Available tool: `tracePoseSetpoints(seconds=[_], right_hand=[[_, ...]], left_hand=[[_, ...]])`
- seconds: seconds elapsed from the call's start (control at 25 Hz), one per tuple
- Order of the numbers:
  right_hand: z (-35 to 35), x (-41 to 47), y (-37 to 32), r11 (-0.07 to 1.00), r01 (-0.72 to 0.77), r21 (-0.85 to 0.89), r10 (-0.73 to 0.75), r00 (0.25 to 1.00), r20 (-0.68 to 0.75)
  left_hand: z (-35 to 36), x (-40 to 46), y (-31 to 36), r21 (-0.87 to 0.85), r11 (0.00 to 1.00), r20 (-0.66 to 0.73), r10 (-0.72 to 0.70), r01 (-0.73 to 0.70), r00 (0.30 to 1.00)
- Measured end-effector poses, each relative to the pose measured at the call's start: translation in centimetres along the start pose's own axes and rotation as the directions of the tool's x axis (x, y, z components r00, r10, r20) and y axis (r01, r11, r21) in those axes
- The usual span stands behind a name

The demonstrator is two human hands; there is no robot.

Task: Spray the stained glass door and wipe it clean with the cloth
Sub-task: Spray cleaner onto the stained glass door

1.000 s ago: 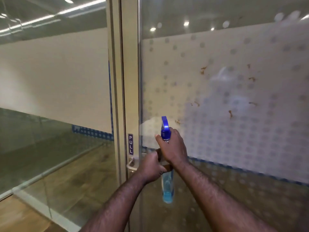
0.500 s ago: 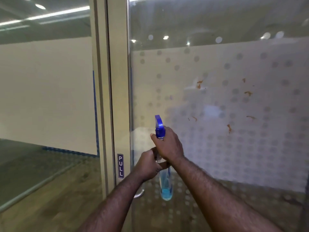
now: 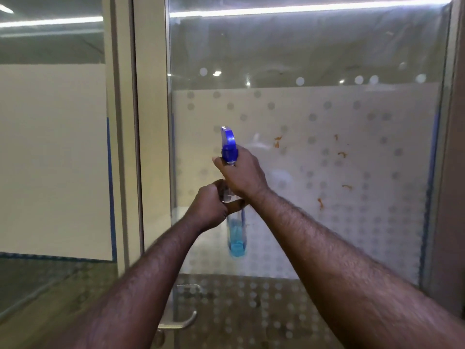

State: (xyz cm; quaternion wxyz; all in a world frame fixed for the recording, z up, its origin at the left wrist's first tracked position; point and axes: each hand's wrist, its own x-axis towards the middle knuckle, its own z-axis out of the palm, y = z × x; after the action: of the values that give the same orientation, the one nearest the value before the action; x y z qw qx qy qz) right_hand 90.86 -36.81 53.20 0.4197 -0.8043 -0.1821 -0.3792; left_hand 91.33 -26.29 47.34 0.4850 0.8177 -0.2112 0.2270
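A clear spray bottle (image 3: 236, 238) with blue liquid and a blue trigger head is held upright in front of the glass door (image 3: 352, 235). My right hand (image 3: 242, 173) grips its neck and trigger. My left hand (image 3: 212, 206) wraps the bottle's body just below. The door's frosted dotted band carries several orange-brown stains (image 3: 277, 141) to the right of the bottle, at about nozzle height and lower. A faint wet patch shows on the glass near the nozzle. No cloth is in view.
A metal lever handle (image 3: 180, 323) sticks out low on the door. The beige door frame (image 3: 151, 147) runs vertically to the left, with a fixed glass panel (image 3: 52, 159) beyond it. A dark frame edge (image 3: 455, 172) bounds the door on the right.
Both hands and the bottle have risen on the door and the view has tilted up and shifted right; the handle now sits well below the hands. The grip on the bottle is unchanged.
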Motion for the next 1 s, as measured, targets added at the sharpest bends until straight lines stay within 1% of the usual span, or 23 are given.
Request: tracePoseSetpoints(seconds=[0.16, 0.36, 0.56, 0.76, 1.0], right_hand=[[-2.4, 1.2, 0.2, 1.0, -0.009, -0.024, 0.007, 0.996, -0.091], [-5.9, 1.7, 1.5, 0.996, -0.021, -0.082, 0.01, 0.992, -0.125], [-9.9, 2.0, 2.7, 0.994, -0.035, -0.102, 0.017, 0.985, -0.171], [-14.4, 1.6, 5.0, 0.985, -0.086, -0.148, 0.039, 0.955, -0.294], [-20.1, 0.3, 8.2, 0.972, -0.146, -0.185, 0.068, 0.926, -0.372]], left_hand=[[1.0, 1.9, 2.2, 0.024, 0.999, 0.055, 0.048, -0.049, 0.997], [3.7, 3.0, 4.5, 0.038, 0.995, 0.102, 0.09, -0.094, 0.991], [6.6, 4.0, 7.1, 0.045, 0.988, 0.132, 0.142, -0.149, 0.981], [10.7, 4.6, 10.2, 0.052, 0.976, 0.194, 0.196, -0.209, 0.961], [16.4, 4.9, 13.5, 0.076, 0.954, 0.273, 0.259, -0.289, 0.926]])
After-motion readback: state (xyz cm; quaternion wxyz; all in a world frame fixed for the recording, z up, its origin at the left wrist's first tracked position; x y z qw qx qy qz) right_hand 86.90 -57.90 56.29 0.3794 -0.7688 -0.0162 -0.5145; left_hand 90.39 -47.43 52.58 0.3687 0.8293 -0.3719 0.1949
